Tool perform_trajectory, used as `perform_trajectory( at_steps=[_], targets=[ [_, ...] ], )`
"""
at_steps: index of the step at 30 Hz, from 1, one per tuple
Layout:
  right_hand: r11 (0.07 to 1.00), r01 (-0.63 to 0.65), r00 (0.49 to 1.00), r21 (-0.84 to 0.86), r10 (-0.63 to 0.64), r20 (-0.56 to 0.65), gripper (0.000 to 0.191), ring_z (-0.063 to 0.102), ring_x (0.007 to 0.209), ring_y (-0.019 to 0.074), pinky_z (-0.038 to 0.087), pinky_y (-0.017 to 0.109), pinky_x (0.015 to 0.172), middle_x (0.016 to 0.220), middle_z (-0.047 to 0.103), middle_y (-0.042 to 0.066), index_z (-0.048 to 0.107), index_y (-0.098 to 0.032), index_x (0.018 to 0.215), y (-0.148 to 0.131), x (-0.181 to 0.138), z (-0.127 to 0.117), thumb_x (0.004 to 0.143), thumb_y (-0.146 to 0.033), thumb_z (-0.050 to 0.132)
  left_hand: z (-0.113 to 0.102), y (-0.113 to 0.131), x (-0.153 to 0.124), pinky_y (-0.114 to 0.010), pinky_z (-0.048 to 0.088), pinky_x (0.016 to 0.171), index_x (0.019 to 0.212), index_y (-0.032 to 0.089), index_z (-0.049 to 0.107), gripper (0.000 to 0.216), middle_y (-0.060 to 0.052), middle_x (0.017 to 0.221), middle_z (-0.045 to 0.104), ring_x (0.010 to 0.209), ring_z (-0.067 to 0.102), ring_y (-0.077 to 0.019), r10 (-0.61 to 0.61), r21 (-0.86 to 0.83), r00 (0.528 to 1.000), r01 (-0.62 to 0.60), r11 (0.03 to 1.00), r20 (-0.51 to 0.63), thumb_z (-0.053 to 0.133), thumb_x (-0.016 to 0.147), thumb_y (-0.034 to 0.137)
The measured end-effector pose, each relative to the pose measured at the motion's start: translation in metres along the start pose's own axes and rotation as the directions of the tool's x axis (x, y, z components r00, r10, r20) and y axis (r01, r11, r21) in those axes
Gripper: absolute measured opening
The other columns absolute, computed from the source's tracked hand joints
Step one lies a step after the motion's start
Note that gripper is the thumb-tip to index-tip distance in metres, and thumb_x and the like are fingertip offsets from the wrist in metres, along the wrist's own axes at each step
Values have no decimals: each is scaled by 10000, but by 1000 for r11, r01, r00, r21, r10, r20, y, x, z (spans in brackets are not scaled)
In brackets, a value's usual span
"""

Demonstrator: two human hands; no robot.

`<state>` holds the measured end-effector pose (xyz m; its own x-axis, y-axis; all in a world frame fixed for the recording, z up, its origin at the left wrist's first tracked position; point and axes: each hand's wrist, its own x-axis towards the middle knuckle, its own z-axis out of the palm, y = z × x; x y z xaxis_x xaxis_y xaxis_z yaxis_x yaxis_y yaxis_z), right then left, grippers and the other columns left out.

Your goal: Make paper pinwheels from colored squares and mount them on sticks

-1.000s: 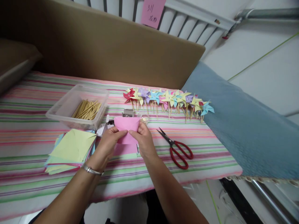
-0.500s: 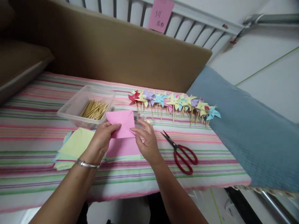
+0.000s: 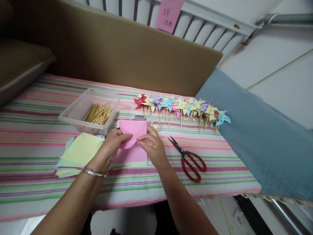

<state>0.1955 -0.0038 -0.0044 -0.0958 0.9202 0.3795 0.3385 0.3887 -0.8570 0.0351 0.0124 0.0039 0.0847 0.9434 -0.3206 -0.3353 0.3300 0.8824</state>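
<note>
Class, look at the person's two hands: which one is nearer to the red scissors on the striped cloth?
Right. The right hand is beside the pink paper, just left of the scissors and not touching them. The left hand is farther left, beyond the paper, by the paper stack.

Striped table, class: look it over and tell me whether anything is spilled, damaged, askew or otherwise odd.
Nothing stands out. The sticks sit inside their clear tub, the pinwheels lie in a row, the paper stack is only loosely fanned, and the scissors lie flat. Both hands hold a pink sheet.
</note>
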Motion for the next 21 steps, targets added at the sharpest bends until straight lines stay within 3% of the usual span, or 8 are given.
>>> perform_trajectory(
  at_steps=[4, 7, 21],
  targets=[
    [985, -151, 988, 88, 154, -23, 41, 571, 926, 189, 436, 329, 881, 890, 608, 23, 680, -217, 686, 0, 0, 5, 708, -248, 694, 5, -8, 1, -195, 292, 443, 544, 124, 614, 192, 33, 479, 563, 434, 425, -60, -25, 31, 999, 24, 999, 21, 775, 526, 227],
    [977, -202, 978, 75, 205, -39, 56, 564, 827, 166, 441, 308, 828, 793, 580, 4, 674, -209, 673, 0, -1, 8, 701, -249, 701, 8, -10, 1, -196, 304, 452, 564, 123, 633, 179, 25, 498, 586, 449, 453, -68, -29, 17, 999, 29, 999, 40, 770, 525, 230],
    [993, -122, 989, -1, 122, -85, 120, 556, 846, 164, 434, 303, 821, 783, 555, 3, 625, -203, 666, -3, -3, 6, 766, -263, 655, 11, -12, -1, -202, 322, 475, 553, 138, 648, 153, 28, 513, 603, 463, 455, -71, -6, -17, 999, 6, 1000, 43, 773, 531, 225]
  ],
)
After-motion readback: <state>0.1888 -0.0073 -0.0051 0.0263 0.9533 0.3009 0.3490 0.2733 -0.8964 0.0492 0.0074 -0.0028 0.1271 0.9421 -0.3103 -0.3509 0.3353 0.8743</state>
